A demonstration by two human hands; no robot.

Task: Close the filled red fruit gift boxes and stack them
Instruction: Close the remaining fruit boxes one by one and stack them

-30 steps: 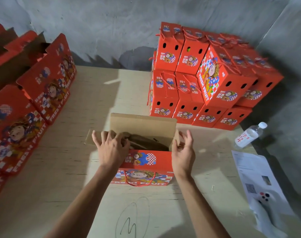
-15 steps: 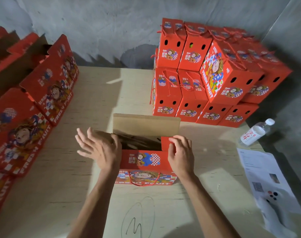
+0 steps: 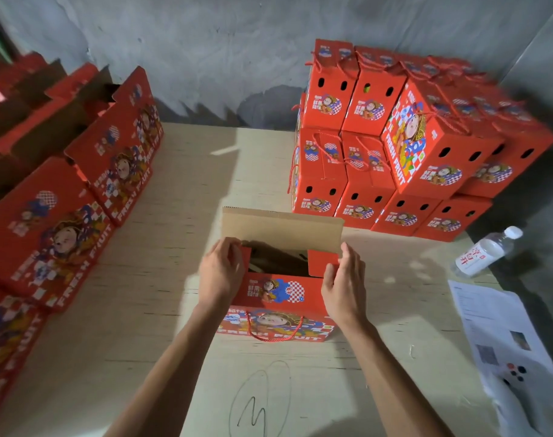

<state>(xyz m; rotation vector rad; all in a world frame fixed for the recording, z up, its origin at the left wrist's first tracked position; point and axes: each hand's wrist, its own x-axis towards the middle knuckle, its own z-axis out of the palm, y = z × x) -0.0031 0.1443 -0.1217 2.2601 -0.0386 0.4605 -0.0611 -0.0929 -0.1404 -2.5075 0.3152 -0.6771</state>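
open red box (image 3: 276, 299) sits mid-table (image 3: 149, 310), back flap (image 3: 281, 228) upright, both side flaps folded inward over dark contents. left hand (image 3: 221, 275) rests on the left side flap, fingers relaxed, gripping nothing. right hand (image 3: 343, 287) lies against the right side flap, fingers nearly straight, gripping nothing. stack of closed red boxes (image 3: 395, 146) at far right of table. row of open boxes (image 3: 64, 200) along the left edge. water bottle (image 3: 486, 252) and paper sheet (image 3: 502, 339) at right.

Box contents (image 3: 278, 263) dark, indistinct.
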